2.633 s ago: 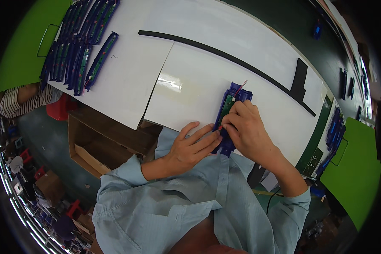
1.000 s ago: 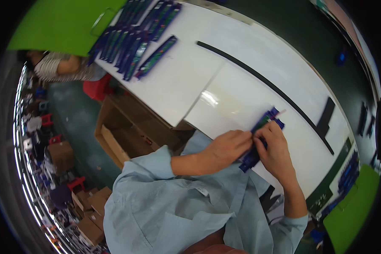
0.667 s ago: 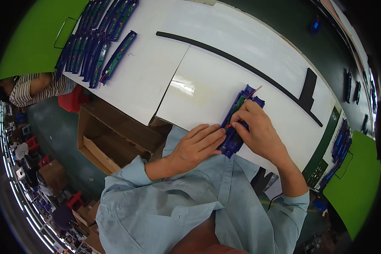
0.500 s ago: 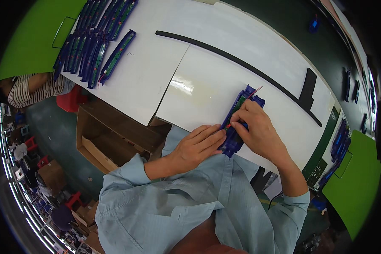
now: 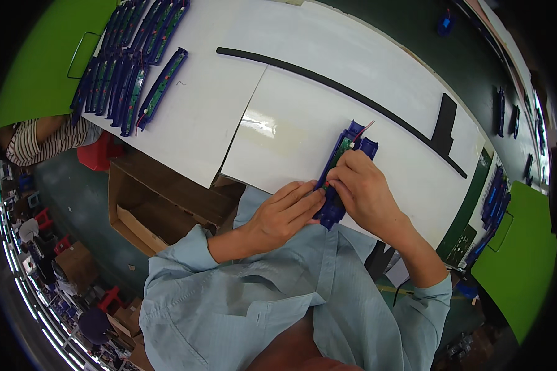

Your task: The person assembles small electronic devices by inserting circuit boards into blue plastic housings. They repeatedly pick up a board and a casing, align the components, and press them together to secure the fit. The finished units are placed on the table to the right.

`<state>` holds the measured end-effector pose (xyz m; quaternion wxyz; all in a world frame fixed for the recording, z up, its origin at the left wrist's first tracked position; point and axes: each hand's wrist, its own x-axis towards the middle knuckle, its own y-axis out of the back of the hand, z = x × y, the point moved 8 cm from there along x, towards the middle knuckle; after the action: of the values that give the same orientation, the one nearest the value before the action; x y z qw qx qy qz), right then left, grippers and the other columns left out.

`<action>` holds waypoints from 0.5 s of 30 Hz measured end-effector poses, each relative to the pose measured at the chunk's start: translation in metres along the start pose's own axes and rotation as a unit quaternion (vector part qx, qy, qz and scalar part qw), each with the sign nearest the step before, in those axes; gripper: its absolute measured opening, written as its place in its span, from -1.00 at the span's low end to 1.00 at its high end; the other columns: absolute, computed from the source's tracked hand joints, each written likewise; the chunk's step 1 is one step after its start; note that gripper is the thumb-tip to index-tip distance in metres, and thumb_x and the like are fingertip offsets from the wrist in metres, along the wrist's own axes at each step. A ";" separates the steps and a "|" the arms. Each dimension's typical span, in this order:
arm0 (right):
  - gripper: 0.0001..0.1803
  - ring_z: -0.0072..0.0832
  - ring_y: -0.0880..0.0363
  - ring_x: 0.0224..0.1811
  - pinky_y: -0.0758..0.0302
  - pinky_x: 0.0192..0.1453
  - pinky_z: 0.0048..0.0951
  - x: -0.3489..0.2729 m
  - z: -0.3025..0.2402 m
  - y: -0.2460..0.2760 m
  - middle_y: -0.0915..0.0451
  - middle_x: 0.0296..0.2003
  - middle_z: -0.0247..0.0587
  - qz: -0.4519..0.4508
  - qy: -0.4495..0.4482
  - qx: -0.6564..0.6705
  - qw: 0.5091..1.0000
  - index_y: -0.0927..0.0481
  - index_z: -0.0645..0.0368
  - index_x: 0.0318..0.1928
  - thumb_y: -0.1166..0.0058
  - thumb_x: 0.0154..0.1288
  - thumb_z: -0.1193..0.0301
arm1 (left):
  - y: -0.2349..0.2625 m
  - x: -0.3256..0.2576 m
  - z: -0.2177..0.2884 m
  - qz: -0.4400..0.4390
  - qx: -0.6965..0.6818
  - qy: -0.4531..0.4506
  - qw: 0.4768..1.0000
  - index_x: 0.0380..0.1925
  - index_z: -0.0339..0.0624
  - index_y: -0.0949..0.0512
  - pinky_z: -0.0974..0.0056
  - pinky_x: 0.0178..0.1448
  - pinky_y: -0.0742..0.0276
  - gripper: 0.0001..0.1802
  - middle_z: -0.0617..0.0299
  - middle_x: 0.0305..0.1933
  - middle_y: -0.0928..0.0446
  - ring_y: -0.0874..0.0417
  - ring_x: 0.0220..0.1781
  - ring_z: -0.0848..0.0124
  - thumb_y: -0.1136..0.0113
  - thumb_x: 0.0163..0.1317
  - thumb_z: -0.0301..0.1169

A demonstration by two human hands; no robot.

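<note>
Casing [image 5: 333, 209] lies at the desk's [image 5: 291, 157] near edge, right of the panel seam, btwn both hands. Long axis runs away from the body, far end tipped a bit to the right; near end sits about at the edge, can't tell if it overhangs.

L hand [image 5: 281, 216] comes in from the left, roughly across that axis: fingers straight, pressed together, tips at the casing's left wall, lower half. Can't tell if its thumb grips underneath.

R hand [image 5: 362, 185] reaches over from the right: thumb & index tips close together by a small red bit [image 5: 326, 184] on the board [image 5: 340, 151]; too small to tell if pinched. Both hands equally near. Wires [image 5: 366, 128] stick out at the far end, clear of fingers.
</note>
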<state>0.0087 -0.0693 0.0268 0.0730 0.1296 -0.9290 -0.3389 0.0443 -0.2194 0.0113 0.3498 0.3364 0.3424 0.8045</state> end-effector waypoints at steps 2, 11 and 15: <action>-0.91 -0.12 -0.51 -0.12 -0.50 0.02 -0.17 -0.001 -0.002 -0.001 -0.47 -0.24 -0.13 0.005 0.017 -0.009 1.000 -0.61 0.26 -0.27 -0.25 0.24 0.65 | 0.000 0.001 0.001 -0.003 -0.004 -0.005 1.000 0.13 -0.42 -0.71 -0.02 0.45 -0.58 -0.45 -0.03 0.27 -0.68 -0.65 0.41 0.02 -0.52 0.18 -0.32; -0.45 -0.08 -0.65 -0.10 -0.62 -0.08 -0.07 -0.039 -0.003 0.030 -0.56 -0.10 0.00 0.139 -0.064 -0.101 0.983 -0.62 0.22 0.29 -0.44 0.35 0.34 | 0.008 0.019 0.012 -0.050 0.026 0.004 0.998 0.04 -0.41 -0.65 0.00 0.41 -0.59 -0.55 -0.15 0.50 -0.49 -0.64 0.34 -0.01 -0.48 0.23 -0.34; -0.16 -0.02 -0.72 -0.28 -0.66 -0.24 -0.10 -0.078 0.014 0.004 -0.57 -0.11 0.06 0.057 -0.206 -0.066 0.975 -0.40 0.20 0.50 -0.48 0.35 0.16 | 0.008 0.030 0.026 -0.127 0.130 -0.066 0.981 -0.01 -0.40 -0.65 -0.02 0.41 -0.59 -0.65 -0.28 0.47 -0.48 -0.65 0.28 -0.04 -0.39 0.24 -0.44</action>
<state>0.0796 -0.0351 0.0153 -0.0925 -0.0009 -0.9057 -0.4138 0.0460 -0.1917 0.0402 0.4244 0.3847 0.4602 0.6783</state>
